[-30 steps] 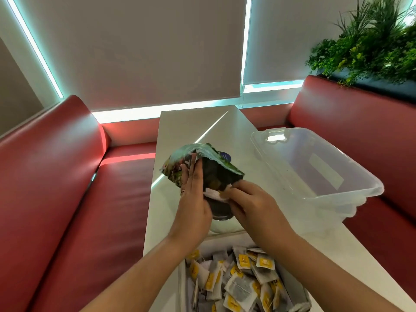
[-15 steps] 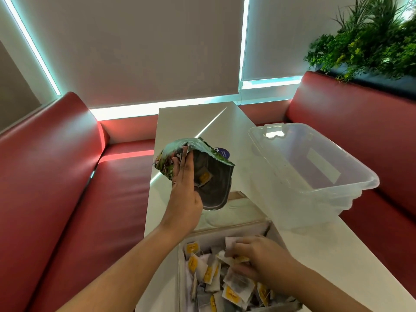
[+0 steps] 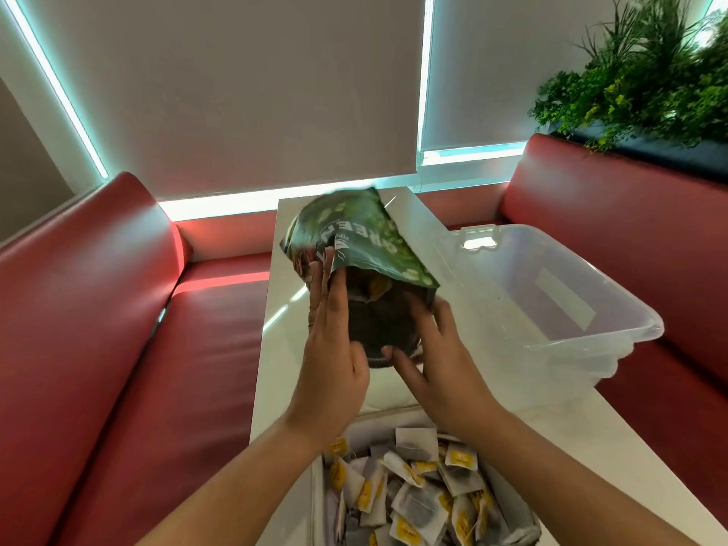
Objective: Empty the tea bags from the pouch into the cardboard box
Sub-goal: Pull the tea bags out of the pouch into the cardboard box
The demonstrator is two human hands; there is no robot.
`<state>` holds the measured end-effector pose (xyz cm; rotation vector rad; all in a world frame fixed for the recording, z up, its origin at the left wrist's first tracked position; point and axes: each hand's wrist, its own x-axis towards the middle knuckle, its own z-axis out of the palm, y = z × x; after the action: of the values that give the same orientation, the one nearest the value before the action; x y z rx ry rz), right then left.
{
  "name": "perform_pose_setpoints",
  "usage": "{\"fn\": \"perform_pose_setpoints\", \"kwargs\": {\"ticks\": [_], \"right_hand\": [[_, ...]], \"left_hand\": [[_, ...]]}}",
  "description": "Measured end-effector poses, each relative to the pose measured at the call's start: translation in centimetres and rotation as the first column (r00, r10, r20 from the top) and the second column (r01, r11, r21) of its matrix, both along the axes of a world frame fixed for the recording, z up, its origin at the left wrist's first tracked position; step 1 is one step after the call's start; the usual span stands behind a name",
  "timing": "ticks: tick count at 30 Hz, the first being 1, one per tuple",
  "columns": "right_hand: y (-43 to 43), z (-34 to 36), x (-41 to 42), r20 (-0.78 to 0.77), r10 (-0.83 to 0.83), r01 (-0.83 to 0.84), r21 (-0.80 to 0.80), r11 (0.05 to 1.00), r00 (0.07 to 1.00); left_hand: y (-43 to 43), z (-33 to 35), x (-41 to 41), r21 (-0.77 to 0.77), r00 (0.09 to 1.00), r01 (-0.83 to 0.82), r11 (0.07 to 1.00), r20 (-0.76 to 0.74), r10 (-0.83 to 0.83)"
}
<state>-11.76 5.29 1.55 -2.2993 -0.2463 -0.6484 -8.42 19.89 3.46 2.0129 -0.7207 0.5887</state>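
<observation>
The left hand (image 3: 331, 360) lies with straight fingers along the left side of the green pouch (image 3: 354, 238), thumb at its mouth, while the right hand (image 3: 441, 368) grips the mouth's right edge. The pouch is held tilted above the table (image 3: 591, 447), its open mouth facing near and down. The cardboard box (image 3: 317, 502) at the near edge holds loose tea bags (image 3: 417, 502); a clear plastic tub (image 3: 571, 309) sits to the right.

Bright, cyan strips (image 3: 468, 156) glowing; pouch (image 3: 346, 238) motion-blurred (edges warped).
</observation>
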Motion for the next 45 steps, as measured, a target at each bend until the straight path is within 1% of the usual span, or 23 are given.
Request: {"fn": "perform_pose_setpoints", "kwargs": {"ticks": [2, 3, 4, 7, 8, 10, 12, 16, 23, 30, 34, 42, 45], "right_hand": [[0.4, 0.2, 0.2, 0.122, -0.014, 0.003, 0.088, 0.996, 0.992], [0.5, 0.3, 0.4, 0.151, -0.013, -0.006, 0.122, 0.993, 0.988], [0.6, 0.6, 0.7, 0.151, -0.003, -0.021, 0.156, 0.988, 0.988], [0.9, 0.9, 1.6, 0.091, 0.037, -0.057, 0.231, 0.971, 0.995], [1.1, 0.7, 1.7, 0.094, 0.030, -0.051, 0.239, 0.970, 0.995], [1.2, 0.2, 1.3, 0.123, -0.008, -0.023, 0.249, 0.968, 0.992], [1.2, 0.2, 0.9, 0.135, -0.023, -0.012, 0.255, 0.967, 0.991], [0.9, 0.3, 1.6, 0.065, 0.015, -0.030, 0.238, 0.971, 0.998], [0.4, 0.4, 1.8, 0.013, -0.009, 0.006, 0.223, 0.975, 1.000], [-0.4, 0.1, 2.7, -0.041, -0.126, 0.131, 0.171, 0.977, 0.991], [-0.4, 0.4, 3.1, -0.059, -0.207, 0.214, 0.154, 0.965, 0.977], [-0.9, 1.1, 4.3, -0.039, -0.302, 0.304, 0.168, 0.938, 0.953], [-1.1, 1.1, 4.8, -0.068, -0.331, 0.337, 0.208, 0.918, 0.941]], "left_hand": [[-0.1, 0.4, -0.7, -0.022, 0.995, 0.020, 1.000, 0.099, -0.018], [-0.2, 0.6, -0.8, -0.027, 0.992, 0.025, 0.999, 0.123, -0.022], [-0.3, 0.6, -0.6, -0.028, 0.993, 0.024, 0.999, 0.115, -0.020], [-0.5, 0.4, 0.1, -0.013, 1.000, -0.008, 1.000, 0.000, 0.008], [-0.4, 0.2, 0.2, -0.010, 1.000, -0.008, 1.000, 0.000, 0.008], [-0.3, -0.3, 0.0, -0.008, 0.998, 0.011, 1.000, 0.065, -0.010], [-0.2, -0.3, -0.2, -0.001, 0.996, 0.014, 1.000, 0.088, -0.014], [-0.4, -0.3, 0.2, -0.012, 0.999, -0.023, 1.000, -0.027, 0.022], [-0.3, -0.7, 0.2, -0.014, 0.998, -0.020, 1.000, -0.052, 0.019], [-0.8, -0.8, -0.1, 0.015, 1.000, -0.018, 1.000, -0.014, 0.018], [-1.2, -0.3, -0.5, 0.002, 0.999, 0.004, 1.000, -0.038, -0.004], [-1.9, -0.2, -1.0, -0.034, 0.999, 0.046, 0.998, -0.021, -0.046], [-1.9, -0.4, -1.4, -0.042, 0.998, 0.057, 0.998, -0.021, -0.058]]}}
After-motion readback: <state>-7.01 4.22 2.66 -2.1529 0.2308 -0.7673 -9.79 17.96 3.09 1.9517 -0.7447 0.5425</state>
